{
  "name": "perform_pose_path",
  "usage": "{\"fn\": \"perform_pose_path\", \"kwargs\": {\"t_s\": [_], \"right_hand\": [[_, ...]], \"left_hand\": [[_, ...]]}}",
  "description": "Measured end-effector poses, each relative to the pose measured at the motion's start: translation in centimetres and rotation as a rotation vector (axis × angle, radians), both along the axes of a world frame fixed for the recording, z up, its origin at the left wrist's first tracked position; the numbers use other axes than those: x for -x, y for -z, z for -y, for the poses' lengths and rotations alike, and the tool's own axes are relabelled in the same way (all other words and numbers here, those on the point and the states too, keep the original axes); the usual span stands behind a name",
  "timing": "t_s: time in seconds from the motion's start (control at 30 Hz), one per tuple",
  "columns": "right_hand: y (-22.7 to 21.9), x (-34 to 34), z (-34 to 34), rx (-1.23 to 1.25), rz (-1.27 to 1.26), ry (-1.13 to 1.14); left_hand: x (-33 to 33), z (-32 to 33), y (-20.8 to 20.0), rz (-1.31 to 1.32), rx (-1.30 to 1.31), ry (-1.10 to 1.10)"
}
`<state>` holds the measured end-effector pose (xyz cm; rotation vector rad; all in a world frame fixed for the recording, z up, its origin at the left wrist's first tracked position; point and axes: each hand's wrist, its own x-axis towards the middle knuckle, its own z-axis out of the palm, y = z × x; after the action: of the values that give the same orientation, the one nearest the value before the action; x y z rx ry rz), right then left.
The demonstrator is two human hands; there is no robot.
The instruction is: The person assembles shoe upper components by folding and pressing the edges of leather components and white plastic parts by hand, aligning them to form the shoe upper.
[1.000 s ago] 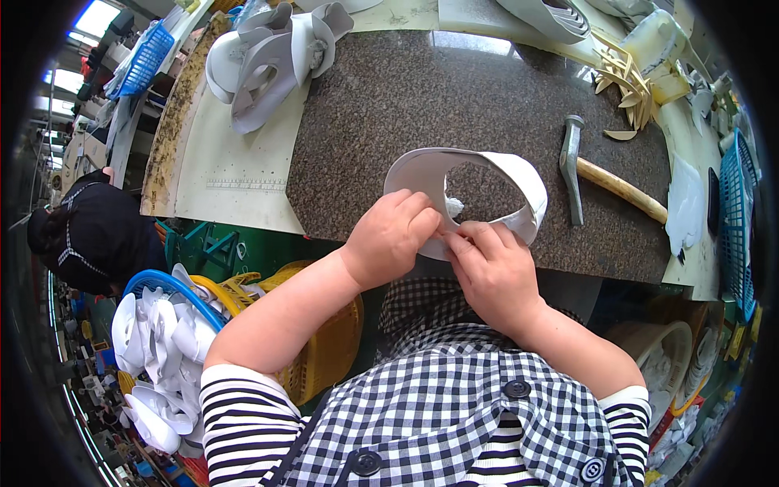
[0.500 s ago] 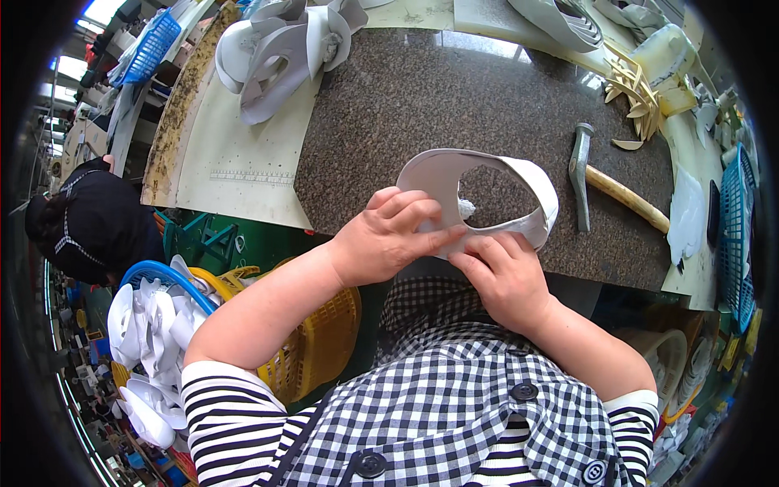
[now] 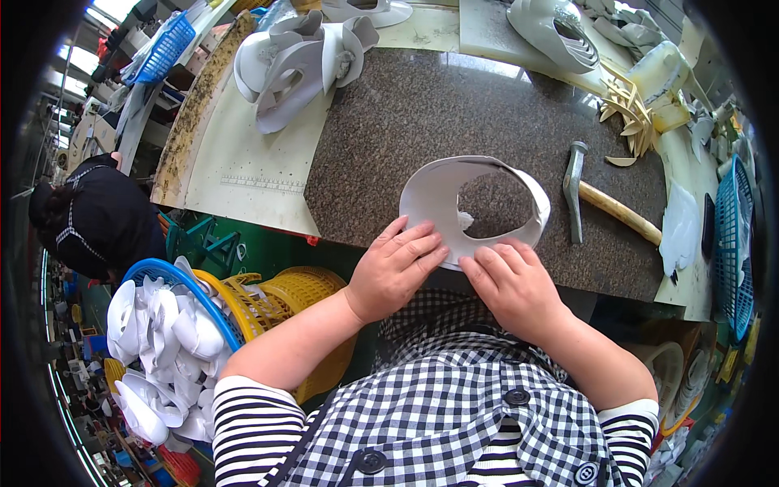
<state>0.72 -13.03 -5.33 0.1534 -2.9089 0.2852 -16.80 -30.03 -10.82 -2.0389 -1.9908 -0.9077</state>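
A white shoe upper (image 3: 434,191), bent into a loop with a large oval opening, rests at the near edge of the dark granite slab (image 3: 389,114). My left hand (image 3: 398,272) holds its near left edge, fingers laid over the inner surface and thumb out of sight. On the near right edge my right hand (image 3: 511,280) grips it with bent fingers. Through the opening a small whitish lump (image 3: 465,220) shows on the slab. To the right lies a hammer (image 3: 574,187) with a wooden handle, apart from both hands.
More white uppers (image 3: 292,77) are piled at the far left, and nested ones (image 3: 560,36) stand at the back. Curved beige pieces (image 3: 629,118) lie at the right. A blue-rimmed basket (image 3: 223,304) of white parts stands at lower left. Someone in black (image 3: 101,219) is farther left.
My left hand has slid back from my right hand along the near edge, its fingers now straighter. The upper has tipped slightly, showing more of its inside. The whole view has shifted a little.
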Motion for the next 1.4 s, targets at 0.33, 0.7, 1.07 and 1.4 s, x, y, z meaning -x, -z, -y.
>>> {"fn": "perform_pose_path", "kwargs": {"t_s": [0.33,0.7,1.07,1.4], "right_hand": [[-5.5,-0.8,-3.0,0.366,-0.200,0.035],[-1.2,-1.7,-0.5,1.836,-0.292,0.488],[1.7,-2.5,2.3,2.163,-0.091,0.721],[1.7,-4.4,0.1,2.204,-0.080,0.495]], "left_hand": [[1.7,-2.4,-9.9,0.630,0.010,0.047],[0.8,-4.6,-6.6,2.081,0.047,0.107],[-3.4,-5.3,-4.9,1.684,-0.118,-0.330],[-7.4,-3.2,-4.9,2.291,0.149,-0.164]]}}
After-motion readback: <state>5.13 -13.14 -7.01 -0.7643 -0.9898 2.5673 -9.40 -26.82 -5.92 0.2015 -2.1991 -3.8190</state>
